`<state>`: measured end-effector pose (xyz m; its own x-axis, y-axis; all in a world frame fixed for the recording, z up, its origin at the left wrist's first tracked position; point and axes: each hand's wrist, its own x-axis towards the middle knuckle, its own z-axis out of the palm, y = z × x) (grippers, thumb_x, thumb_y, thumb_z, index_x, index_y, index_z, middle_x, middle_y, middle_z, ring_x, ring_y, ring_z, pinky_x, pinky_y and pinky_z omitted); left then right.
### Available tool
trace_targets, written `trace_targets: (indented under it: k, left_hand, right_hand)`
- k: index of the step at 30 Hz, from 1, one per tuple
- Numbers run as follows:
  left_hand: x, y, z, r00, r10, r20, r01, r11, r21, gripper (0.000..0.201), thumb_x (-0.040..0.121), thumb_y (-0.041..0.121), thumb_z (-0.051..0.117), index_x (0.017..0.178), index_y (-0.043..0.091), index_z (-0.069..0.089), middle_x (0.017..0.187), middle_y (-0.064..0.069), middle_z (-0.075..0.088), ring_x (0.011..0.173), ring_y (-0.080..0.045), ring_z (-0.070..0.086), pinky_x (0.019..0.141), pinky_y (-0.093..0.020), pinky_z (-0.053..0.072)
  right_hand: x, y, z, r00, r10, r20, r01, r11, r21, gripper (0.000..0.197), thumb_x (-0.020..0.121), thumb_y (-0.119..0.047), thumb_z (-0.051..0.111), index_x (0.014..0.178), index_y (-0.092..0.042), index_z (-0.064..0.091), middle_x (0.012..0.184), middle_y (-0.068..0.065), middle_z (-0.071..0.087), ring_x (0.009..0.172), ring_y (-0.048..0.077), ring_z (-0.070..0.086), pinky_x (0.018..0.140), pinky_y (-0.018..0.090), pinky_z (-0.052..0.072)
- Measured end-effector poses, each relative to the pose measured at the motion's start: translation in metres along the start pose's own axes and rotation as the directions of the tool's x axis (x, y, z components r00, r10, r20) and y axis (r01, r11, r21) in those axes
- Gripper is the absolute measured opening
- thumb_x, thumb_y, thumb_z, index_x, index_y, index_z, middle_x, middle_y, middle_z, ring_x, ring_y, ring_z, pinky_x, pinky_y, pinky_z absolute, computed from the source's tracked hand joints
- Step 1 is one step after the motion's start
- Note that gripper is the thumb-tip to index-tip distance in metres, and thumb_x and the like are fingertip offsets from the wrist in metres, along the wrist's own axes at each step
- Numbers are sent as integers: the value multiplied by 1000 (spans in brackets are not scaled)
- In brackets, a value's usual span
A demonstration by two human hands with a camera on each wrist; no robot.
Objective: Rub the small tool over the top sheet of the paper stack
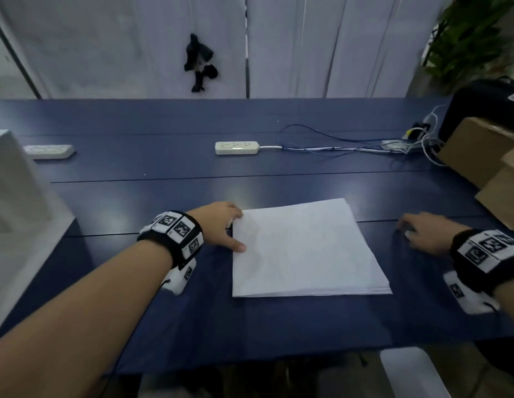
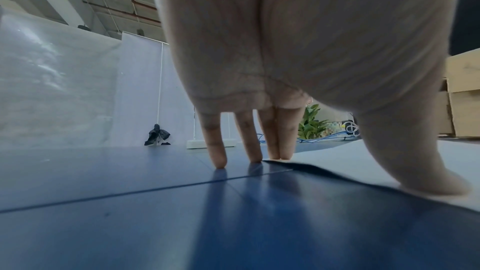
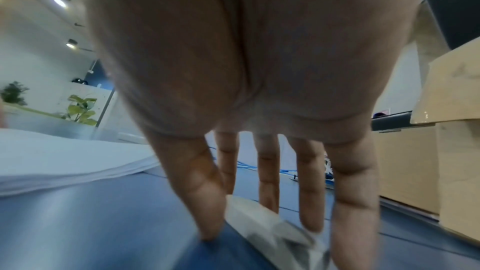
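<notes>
A stack of white paper (image 1: 304, 248) lies on the blue table (image 1: 164, 196) in front of me. My left hand (image 1: 235, 231) rests at the stack's left edge. Its thumb (image 2: 428, 171) presses on the top sheet (image 2: 363, 155), and its straight fingers (image 2: 215, 147) stand tip-down at the far left corner. My right hand (image 1: 408, 231) is on the table to the right of the stack, over a small white and grey object (image 3: 272, 231). Its fingers (image 3: 311, 192) point straight down around that object, and the thumb tip touches the table beside it. The right wrist view is blurred.
A white power strip (image 1: 237, 147) with trailing cables (image 1: 350, 145) lies at mid-table, and another strip (image 1: 49, 151) at far left. A white box (image 1: 17, 196) stands on the left. Cardboard boxes (image 1: 485, 156) and a black case (image 1: 485, 104) crowd the right edge.
</notes>
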<state>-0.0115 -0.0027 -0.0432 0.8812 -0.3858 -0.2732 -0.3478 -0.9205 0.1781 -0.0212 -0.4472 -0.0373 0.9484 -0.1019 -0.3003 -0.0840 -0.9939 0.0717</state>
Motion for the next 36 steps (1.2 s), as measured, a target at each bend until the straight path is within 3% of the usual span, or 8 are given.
trace_targets:
  k: [4, 7, 10, 15, 19, 25, 31, 36]
  left_hand:
    - [3, -6, 4, 1000, 13, 17, -13, 1000, 25, 102, 72, 70, 68, 150, 13, 35, 157, 1, 26, 143, -18, 27, 117, -33, 23]
    - [6, -10, 5, 998, 40, 51, -40, 999, 5, 106, 74, 70, 66, 154, 14, 26, 161, 3, 18, 148, -15, 13, 119, -31, 14]
    - [10, -13, 4, 993, 38, 113, -40, 999, 17, 113, 73, 76, 59, 157, 17, 12, 163, 6, 6, 150, -16, -4, 121, -37, 9]
    - [12, -17, 8, 984, 4, 177, -19, 996, 84, 124, 61, 94, 39, 157, 26, 1, 163, 9, -9, 149, -17, -13, 118, -56, 11]
    - [8, -14, 10, 982, -3, 187, -15, 995, 95, 123, 63, 90, 46, 157, 26, -2, 163, 7, -10, 149, -19, -11, 116, -61, 7]
    - [7, -12, 10, 975, -18, 221, -4, 995, 100, 139, 51, 94, 53, 156, 26, -7, 161, 10, -15, 148, -15, -14, 115, -63, 3]
    - [8, -15, 11, 970, -28, 240, 8, 996, 85, 142, 49, 95, 55, 155, 26, -11, 160, 14, -19, 147, -11, -18, 117, -61, 0]
    - [8, -12, 10, 970, -24, 243, 4, 997, 80, 139, 53, 93, 55, 155, 26, -12, 160, 12, -19, 147, -12, -18, 116, -61, -1]
  right_hand:
    - [-4, -7, -7, 1000, 19, -4, -19, 999, -48, 24, 100, -24, 51, 118, -11, 61, 125, 14, 63, 111, 30, 59, 80, 28, 40]
    - [-12, -41, -34, 984, -89, -155, 97, 994, 45, 21, 97, -24, 56, 105, -7, 66, 113, 17, 69, 100, 32, 61, 77, 29, 38]
    - [-22, -107, -56, 871, -392, -296, 438, 893, 104, 19, 92, -30, 64, 103, -16, 70, 98, 4, 73, 91, 26, 65, 78, 30, 45]
    - [-17, -212, -50, 733, -670, -115, 680, 725, 110, 27, 95, -44, 58, 113, -26, 66, 93, -9, 68, 87, 17, 63, 77, 28, 47]
    - [1, -256, -33, 705, -705, -75, 708, 705, 27, 38, 92, -46, 63, 117, -18, 67, 99, -4, 68, 89, 17, 58, 75, 26, 42]
    - [21, -271, -30, 711, -698, -87, 701, 713, 15, 31, 83, -22, 70, 113, -15, 69, 108, 4, 70, 88, 19, 58, 75, 29, 46]
    - [-1, -251, -22, 623, -782, 39, 782, 623, -18, 24, 83, -30, 71, 105, -23, 72, 89, -11, 65, 84, 14, 59, 80, 34, 53]
    - [21, -258, -35, 692, -717, -87, 720, 694, 9, 26, 83, -31, 69, 105, -17, 73, 96, 1, 72, 94, 23, 64, 83, 38, 53]
